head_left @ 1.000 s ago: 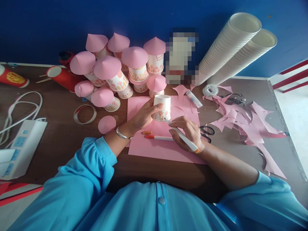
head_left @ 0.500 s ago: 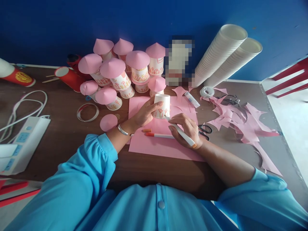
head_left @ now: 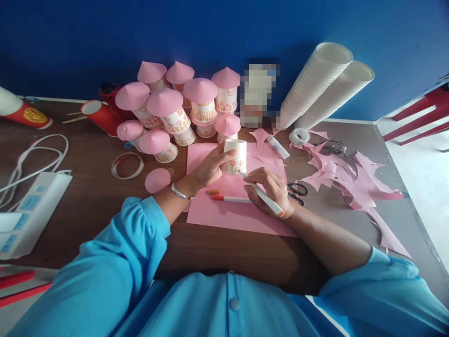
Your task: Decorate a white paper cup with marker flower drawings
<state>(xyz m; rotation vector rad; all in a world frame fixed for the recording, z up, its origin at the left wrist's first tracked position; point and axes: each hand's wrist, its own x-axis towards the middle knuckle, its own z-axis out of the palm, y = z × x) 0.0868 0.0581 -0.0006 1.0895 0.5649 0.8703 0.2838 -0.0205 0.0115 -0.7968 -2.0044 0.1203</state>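
My left hand point(head_left: 208, 167) is wrapped round an upside-down white paper cup point(head_left: 235, 157) with orange flower drawings, which stands on a pink paper sheet point(head_left: 231, 210). My right hand point(head_left: 271, 192) is closed on a white marker pen point(head_left: 263, 196) whose tip touches the cup's lower edge. A second orange-tipped marker point(head_left: 229, 199) and its orange cap point(head_left: 213, 191) lie on the pink sheet between my hands.
Several decorated cups with pink cone roofs point(head_left: 175, 110) crowd behind. Two long stacks of white cups point(head_left: 322, 84) lean at back right. Scissors point(head_left: 298, 192), a glue tube point(head_left: 278, 146), a tape roll point(head_left: 299, 136) and pink scraps point(head_left: 354, 180) lie right. A power strip point(head_left: 28, 213), red tubes point(head_left: 100, 114) and a pink disc point(head_left: 157, 180) lie left.
The view has shifted slightly, so everything sits a little lower and further left in the picture. Both hands keep their grips on the cup and the pen.
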